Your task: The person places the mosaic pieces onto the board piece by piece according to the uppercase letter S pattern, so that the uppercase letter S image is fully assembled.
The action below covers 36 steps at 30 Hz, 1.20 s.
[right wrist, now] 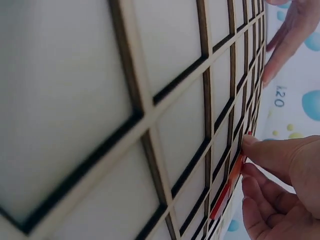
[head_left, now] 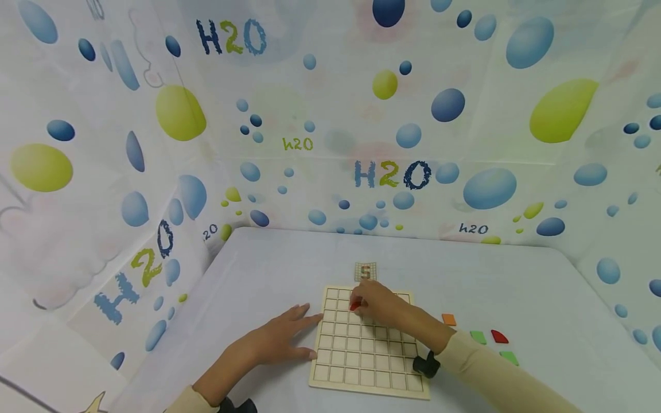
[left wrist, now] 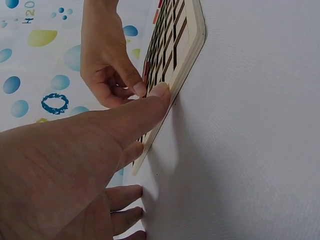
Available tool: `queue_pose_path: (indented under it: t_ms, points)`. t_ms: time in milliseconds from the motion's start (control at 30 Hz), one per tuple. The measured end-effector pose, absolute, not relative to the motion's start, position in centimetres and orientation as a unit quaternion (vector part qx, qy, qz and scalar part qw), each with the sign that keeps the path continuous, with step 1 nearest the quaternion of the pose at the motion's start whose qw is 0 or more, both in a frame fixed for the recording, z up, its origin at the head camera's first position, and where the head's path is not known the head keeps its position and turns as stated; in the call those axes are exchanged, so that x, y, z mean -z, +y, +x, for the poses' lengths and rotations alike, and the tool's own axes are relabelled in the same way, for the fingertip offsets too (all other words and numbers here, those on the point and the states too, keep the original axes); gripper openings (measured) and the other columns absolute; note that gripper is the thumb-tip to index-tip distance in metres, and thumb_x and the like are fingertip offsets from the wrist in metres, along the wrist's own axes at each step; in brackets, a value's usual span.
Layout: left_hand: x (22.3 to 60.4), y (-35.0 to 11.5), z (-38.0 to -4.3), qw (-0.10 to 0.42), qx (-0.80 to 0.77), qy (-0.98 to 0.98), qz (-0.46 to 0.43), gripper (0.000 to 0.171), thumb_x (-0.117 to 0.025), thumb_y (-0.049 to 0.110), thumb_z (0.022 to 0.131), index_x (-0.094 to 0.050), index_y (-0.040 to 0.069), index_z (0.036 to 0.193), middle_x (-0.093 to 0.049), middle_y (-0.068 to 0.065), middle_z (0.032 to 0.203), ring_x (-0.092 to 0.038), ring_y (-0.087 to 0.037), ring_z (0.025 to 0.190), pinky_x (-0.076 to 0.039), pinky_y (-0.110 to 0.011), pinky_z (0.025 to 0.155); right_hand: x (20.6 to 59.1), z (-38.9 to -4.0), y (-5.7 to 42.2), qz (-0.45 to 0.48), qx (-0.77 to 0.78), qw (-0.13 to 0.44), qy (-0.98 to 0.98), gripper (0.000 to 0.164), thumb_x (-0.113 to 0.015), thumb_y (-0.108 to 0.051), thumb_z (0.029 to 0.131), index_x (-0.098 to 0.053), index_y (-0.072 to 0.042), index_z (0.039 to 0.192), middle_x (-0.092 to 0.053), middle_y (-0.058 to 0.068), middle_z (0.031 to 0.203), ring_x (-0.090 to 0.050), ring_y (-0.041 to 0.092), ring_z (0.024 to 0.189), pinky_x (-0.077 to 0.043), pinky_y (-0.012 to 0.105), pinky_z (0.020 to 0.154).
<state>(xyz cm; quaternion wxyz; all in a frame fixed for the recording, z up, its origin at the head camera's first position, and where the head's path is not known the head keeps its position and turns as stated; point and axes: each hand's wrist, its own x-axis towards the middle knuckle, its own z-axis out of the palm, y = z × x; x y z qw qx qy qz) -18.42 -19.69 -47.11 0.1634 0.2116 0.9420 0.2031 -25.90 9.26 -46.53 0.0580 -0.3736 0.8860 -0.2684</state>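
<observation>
A wooden grid board lies on the white table. My right hand reaches over its upper part, fingers bent, and pinches a small red tile at a cell in the upper rows. In the right wrist view an orange tile and another red tile lie on the grid beside those fingertips; from the head the hand hides them. My left hand spreads along the board's left edge. Its thumb and a finger touch the frame, as the left wrist view shows.
Right of the board, loose tiles lie on the table: an orange square, a green tile, a red rounded tile and another green tile. A small pattern card sits just behind the board. Bubble-printed cloth surrounds the table.
</observation>
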Motion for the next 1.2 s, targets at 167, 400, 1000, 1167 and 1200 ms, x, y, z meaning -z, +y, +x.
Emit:
queue_pose_path:
  t_ms: [167,400,1000,1167,1200]
  points:
    - [47.2,-19.6,-18.5,0.164,-0.202,0.944,0.204,0.081,-0.077,0.060,0.089,-0.047,0.033,0.160,-0.031,-0.014,0.172,-0.025,-0.041,0.160,-0.034,-0.065,0.122,46.6,-26.0,10.2,-0.355,0.277,0.056,0.891,0.014,-0.076,-0.008,0.098,-0.074,-0.006,0.111,-0.069,0.008,0.110,-0.065,0.032,0.114,-0.059,0.043,0.092]
    - [46.9,-19.2,-18.5,0.165,-0.203,0.944,0.203,0.081,-0.078,0.059,0.089,-0.048,0.032,0.160,-0.032,-0.014,0.172,-0.025,-0.041,0.160,-0.034,-0.065,0.122,45.8,-26.3,15.3,-0.298,0.314,0.041,0.900,0.021,-0.074,-0.017,0.101,-0.071,-0.007,0.119,-0.067,0.006,0.114,-0.063,0.020,0.102,-0.058,0.039,0.089]
    - [46.6,-19.0,-18.6,0.170,-0.209,0.942,0.199,0.082,-0.078,0.057,0.090,-0.047,0.029,0.160,-0.031,-0.018,0.171,-0.026,-0.043,0.159,-0.034,-0.065,0.122,46.6,-24.4,26.5,-0.123,0.373,0.105,0.913,0.039,-0.079,-0.028,0.096,-0.068,-0.008,0.127,-0.067,0.010,0.128,-0.062,0.028,0.118,-0.056,0.049,0.103]
    - [46.6,-19.0,-18.6,0.168,-0.207,0.943,0.200,0.082,-0.078,0.058,0.090,-0.048,0.030,0.160,-0.031,-0.017,0.171,-0.027,-0.042,0.159,-0.034,-0.065,0.122,47.2,-23.9,27.4,-0.107,0.352,0.128,0.921,0.043,-0.084,-0.028,0.091,-0.067,-0.007,0.125,-0.066,0.009,0.126,-0.061,0.029,0.117,-0.054,0.055,0.105]
    - [46.6,-18.9,-18.6,0.168,-0.207,0.943,0.200,0.082,-0.078,0.058,0.089,-0.048,0.030,0.160,-0.032,-0.017,0.171,-0.027,-0.042,0.159,-0.035,-0.065,0.122,47.4,-23.9,27.5,-0.107,0.349,0.130,0.922,0.043,-0.084,-0.028,0.091,-0.067,-0.006,0.125,-0.067,0.009,0.125,-0.061,0.028,0.116,-0.054,0.054,0.105]
